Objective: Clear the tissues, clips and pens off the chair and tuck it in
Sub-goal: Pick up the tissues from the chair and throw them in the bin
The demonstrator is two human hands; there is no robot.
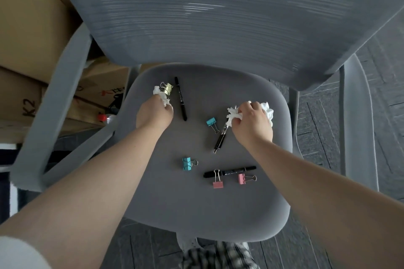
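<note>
Left hand: the left hand (155, 113) is closed around a crumpled tissue (161, 94) at the back left of the chair seat (196, 209); the fingers are curled tight and white paper sticks out past them.
Right hand: the right hand (251, 122) is bunched on a second tissue (267, 111) at the back right of the seat, fingers closed on it, paper showing on both sides of the fist.
Clips: five remain on the seat, untouched: a gold clip (167, 88) just beside the left tissue, a teal clip (211, 122) near the right hand, another teal clip (187, 163) in the middle, and two pink clips (218, 184) (242, 178) toward the front.
Pens: three remain: a black marker (180, 98) beside the left hand, a pen (221, 138) partly under the right hand, and a second marker (229, 171) touching the pink clips.
Progress: early; only the tissues are in hand, and nothing looks removed yet.
Left to do: carry off the tissues, gather clips and pens, then push the chair in.
</note>
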